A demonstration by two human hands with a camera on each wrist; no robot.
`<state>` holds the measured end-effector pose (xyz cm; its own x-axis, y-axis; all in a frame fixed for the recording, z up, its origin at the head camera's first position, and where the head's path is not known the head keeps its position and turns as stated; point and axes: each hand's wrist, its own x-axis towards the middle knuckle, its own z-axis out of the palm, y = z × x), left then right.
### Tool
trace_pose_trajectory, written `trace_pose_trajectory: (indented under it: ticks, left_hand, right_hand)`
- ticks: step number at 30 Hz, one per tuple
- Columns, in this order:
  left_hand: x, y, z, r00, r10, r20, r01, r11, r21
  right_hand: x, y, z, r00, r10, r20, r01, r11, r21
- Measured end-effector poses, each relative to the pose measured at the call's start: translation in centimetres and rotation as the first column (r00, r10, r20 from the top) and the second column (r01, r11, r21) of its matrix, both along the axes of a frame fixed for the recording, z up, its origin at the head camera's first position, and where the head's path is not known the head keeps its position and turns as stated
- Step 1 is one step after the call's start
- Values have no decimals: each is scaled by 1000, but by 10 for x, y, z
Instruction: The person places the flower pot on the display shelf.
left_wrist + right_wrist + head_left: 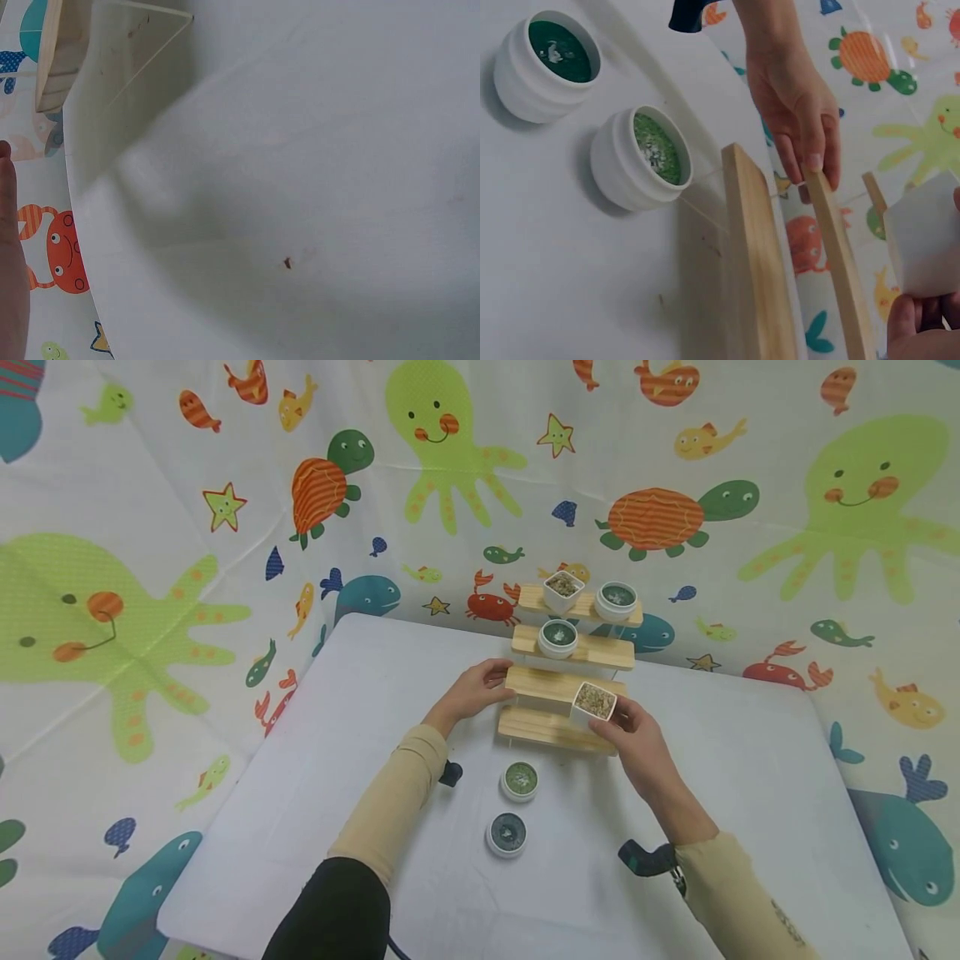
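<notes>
My left hand (472, 692) pinches the left end of a wooden plank (546, 683) on a tiered display stand, thumb on one face and fingers on the other in the right wrist view. My right hand (639, 745) grips a small square white pot (586, 715) filled with beige granules. This pot is held over the right side of the stand's lower planks, overlapping the lowest plank (551, 731) in the head view. Only the pot's white outer side (922, 232) shows in the right wrist view. In the left wrist view, a finger (9, 255) appears at the left edge.
Two round white pots, one light green inside (521, 782) and one dark (507, 835), stand on the white table before the stand. Another round pot (558, 639) sits on a higher plank. The top plank bears a square pot (562, 592) and a round pot (616, 602).
</notes>
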<state>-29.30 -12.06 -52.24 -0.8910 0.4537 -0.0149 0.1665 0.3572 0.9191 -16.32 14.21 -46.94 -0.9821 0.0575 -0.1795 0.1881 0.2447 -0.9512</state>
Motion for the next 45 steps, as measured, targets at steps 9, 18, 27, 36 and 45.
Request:
trace_pose_trajectory:
  ticks: [9, 18, 27, 36, 45]
  left_hand:
    - [-1, 1, -2, 1000, 8, 3, -8, 1000, -6]
    - [-2, 1, -3, 1000, 8, -6, -9, 1000, -15]
    - [-3, 1, -4, 1000, -4, -5, 4, 1000, 5]
    - [-3, 1, -3, 1000, -4, 1, 4, 1000, 11]
    - [-2, 0, -2, 1000, -9, 2, 9, 1000, 23]
  right_hand:
    - [-9, 6, 5, 1000, -11, -21, 10, 1000, -17]
    - [-25, 8, 13, 998, -38, -54, 35, 998, -47]
    - [-41, 12, 24, 993, -91, -70, 88, 995, -50]
    - [-53, 13, 31, 990, -115, -81, 111, 992, -61]
    - [-62, 13, 33, 986, -147, -76, 142, 988, -59]
